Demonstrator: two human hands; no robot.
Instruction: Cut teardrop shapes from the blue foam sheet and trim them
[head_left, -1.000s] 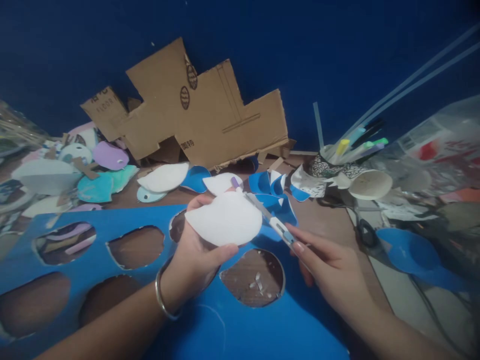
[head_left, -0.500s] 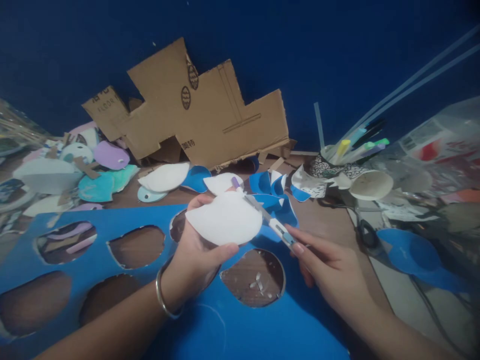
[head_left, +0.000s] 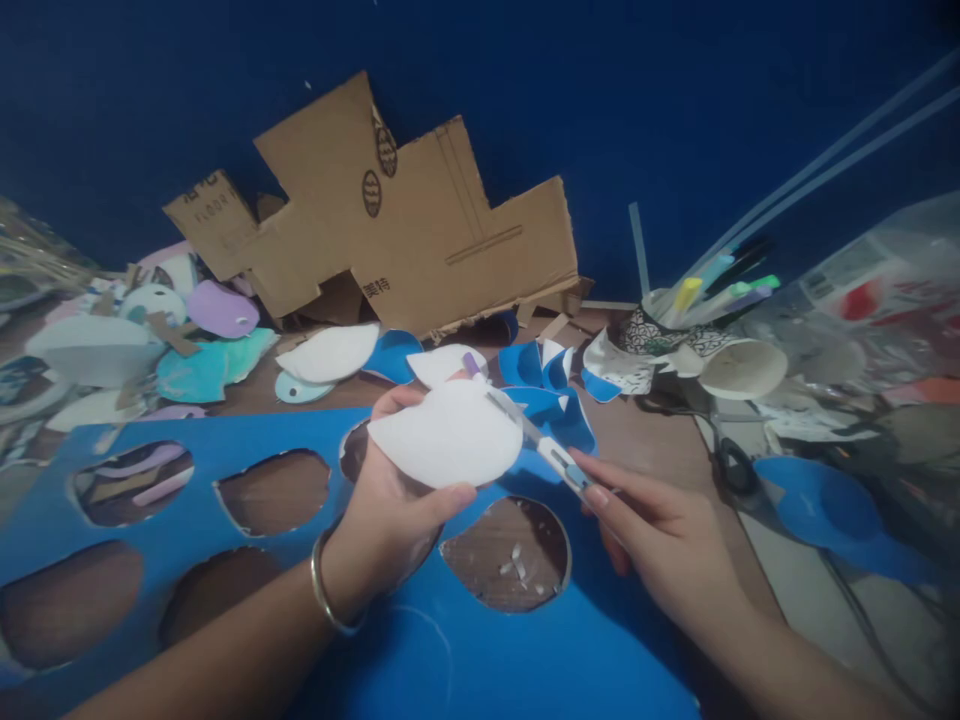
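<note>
Centrally, 1 white cutout, pointed at its left end, was held up above a perforated blue sheet. The left hand, with 1 silver bangle at the wrist, gripped it from the left, thumb along the lower edge, other fingers behind. The right hand pinched 1 craft knife between thumb and fingers; its blade lay at the cutout's upper right edge, contact not determinable. Below, 1 opening in the sheet showed brown tabletop and small pale scraps. Just beyond the hands lay 1 larger white piece and several curled blue pieces. Farther left lay 1 purple shape; farther right stood 1 patterned cup of markers. Behind, stepped brown cardboard leaned before a dark blue wall.
</note>
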